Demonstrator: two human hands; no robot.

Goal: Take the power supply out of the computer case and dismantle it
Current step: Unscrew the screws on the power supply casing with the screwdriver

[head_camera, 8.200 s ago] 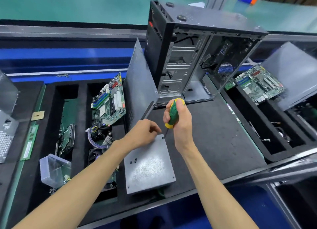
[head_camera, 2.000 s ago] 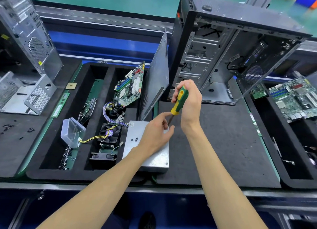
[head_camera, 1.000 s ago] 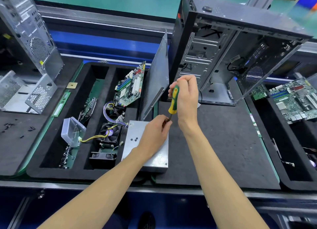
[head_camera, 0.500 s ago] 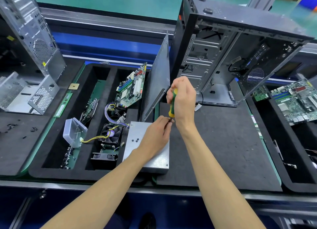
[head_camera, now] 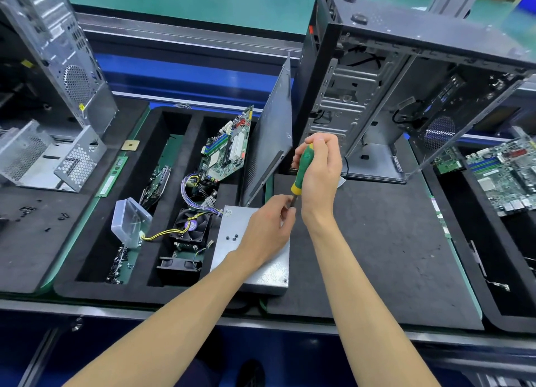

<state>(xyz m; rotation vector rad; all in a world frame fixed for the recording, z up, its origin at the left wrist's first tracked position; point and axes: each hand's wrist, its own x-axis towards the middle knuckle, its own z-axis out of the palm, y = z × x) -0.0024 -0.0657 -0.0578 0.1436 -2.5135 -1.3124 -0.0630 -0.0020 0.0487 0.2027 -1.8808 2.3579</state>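
Unscrewing: the screwdriver (head_camera: 301, 169) is gripped upright by the right hand (head_camera: 319, 178), handle raised since a second ago.
Left hand (head_camera: 266, 230): fingers pinched at the shaft tip; a freed screw is judged likely.
Power supply (head_camera: 232, 236): lying on the bench (head_camera: 377, 241), outside the computer case (head_camera: 377, 96).

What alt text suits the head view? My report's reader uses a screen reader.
A right hand grips a green screwdriver upright over a metal power supply, while the left hand pinches its shaft. An open computer case stands behind.
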